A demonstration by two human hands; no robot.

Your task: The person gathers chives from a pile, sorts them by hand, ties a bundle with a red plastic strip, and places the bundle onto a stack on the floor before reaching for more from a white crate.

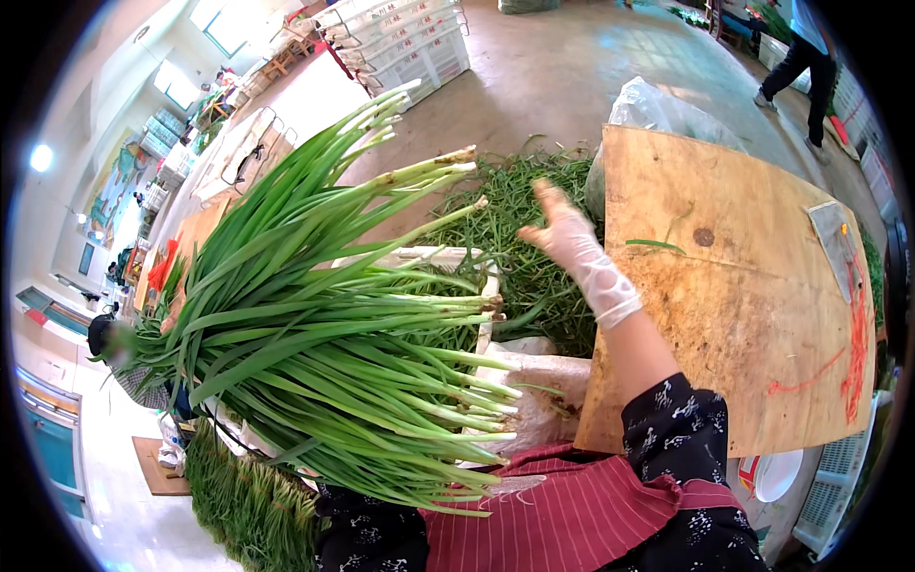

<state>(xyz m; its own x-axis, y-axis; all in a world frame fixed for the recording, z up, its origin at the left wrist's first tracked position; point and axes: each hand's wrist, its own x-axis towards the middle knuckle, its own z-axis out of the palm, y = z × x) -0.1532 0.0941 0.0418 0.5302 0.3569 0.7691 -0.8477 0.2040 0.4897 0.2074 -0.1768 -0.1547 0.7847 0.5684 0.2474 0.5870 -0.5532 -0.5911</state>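
A big bunch of garlic chives (pixel 315 324), with long flat green leaves and pale stem ends, spreads across the left and middle of the view. It is raised, its stems pointing right. My left sleeve (pixel 372 534) reaches under the bunch, which that arm holds up; leaves cover my left hand. My right hand (pixel 569 234), in a thin translucent glove, is held out with fingers extended and thumb apart. Nothing is in it. Below it lies a heap of loose green trimmings (pixel 548 276), partly around a white crate edge (pixel 491 296) behind the stems.
A stained wooden board (pixel 734 305) stands on the right, with a chive scrap (pixel 656 246) and a flat metal piece (pixel 829 248) on it. White crates (pixel 410 48) are stacked at the back. More bundled greens (pixel 248 496) lie lower left. People are at far left and upper right.
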